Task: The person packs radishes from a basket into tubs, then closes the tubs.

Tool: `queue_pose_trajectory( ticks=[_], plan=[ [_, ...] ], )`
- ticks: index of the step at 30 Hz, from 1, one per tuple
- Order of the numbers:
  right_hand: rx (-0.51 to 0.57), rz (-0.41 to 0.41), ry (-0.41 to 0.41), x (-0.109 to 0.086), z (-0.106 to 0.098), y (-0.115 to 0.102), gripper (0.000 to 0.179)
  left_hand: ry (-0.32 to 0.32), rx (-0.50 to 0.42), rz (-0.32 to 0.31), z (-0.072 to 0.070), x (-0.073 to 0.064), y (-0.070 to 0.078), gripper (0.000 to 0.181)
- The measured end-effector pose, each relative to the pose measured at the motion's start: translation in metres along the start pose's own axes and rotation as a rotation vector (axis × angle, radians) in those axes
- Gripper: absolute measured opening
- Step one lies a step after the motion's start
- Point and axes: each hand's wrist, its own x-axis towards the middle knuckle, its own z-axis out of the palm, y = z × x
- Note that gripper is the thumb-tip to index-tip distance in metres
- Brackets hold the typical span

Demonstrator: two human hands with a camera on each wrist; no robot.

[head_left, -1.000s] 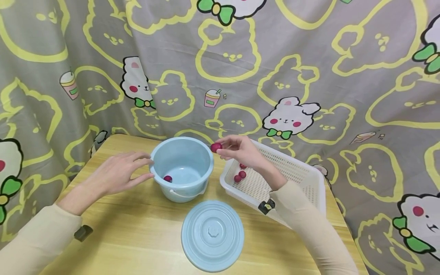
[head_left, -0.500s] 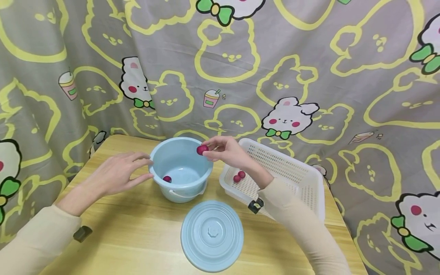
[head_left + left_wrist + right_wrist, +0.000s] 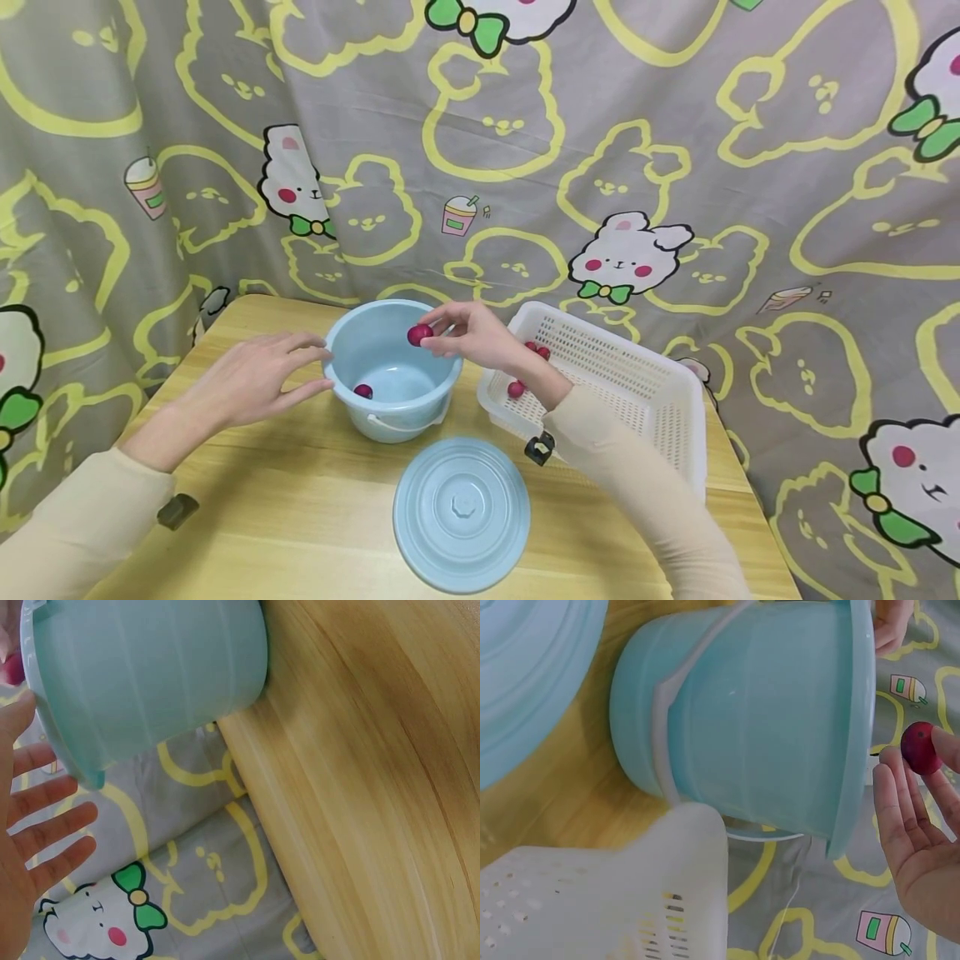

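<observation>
My right hand (image 3: 472, 337) pinches a dark red plum (image 3: 420, 335) between thumb and fingers, above the right side of the light blue bucket (image 3: 396, 417). In the right wrist view the plum (image 3: 921, 748) sits just beyond the bucket's rim, its other fingers spread. Another plum (image 3: 363, 391) lies on the bucket's floor. My left hand (image 3: 251, 375) has its fingers extended at the left of the rim; in the left wrist view its fingertips (image 3: 64, 787) are at the rim's edge. Several more plums (image 3: 516, 389) lie in the white basket, partly hidden behind my right hand and wrist.
The white perforated basket (image 3: 660, 379) stands right of the bucket. A round blue lid (image 3: 462, 533) lies flat on the wooden table (image 3: 300, 517) in front of the bucket. A patterned curtain (image 3: 510, 92) hangs behind the table's far edge.
My right hand has moved left with the plum, from beside the bucket's right rim to above the opening. More of the basket now shows. My left hand has stayed at the rim.
</observation>
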Motion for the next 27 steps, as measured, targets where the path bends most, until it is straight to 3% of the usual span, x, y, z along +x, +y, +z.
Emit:
queue_pose_trajectory(
  ticks=[14,27],
  plan=[
    [-0.056,0.001,-0.069,0.010,0.017,0.003,0.031,0.003,-0.002,0.009,0.001,0.000,-0.001,0.039],
    [-0.139,-0.054,-0.137,0.018,0.024,0.006,0.029,-0.001,-0.007,0.001,0.002,0.000,-0.001,0.039]
  ],
)
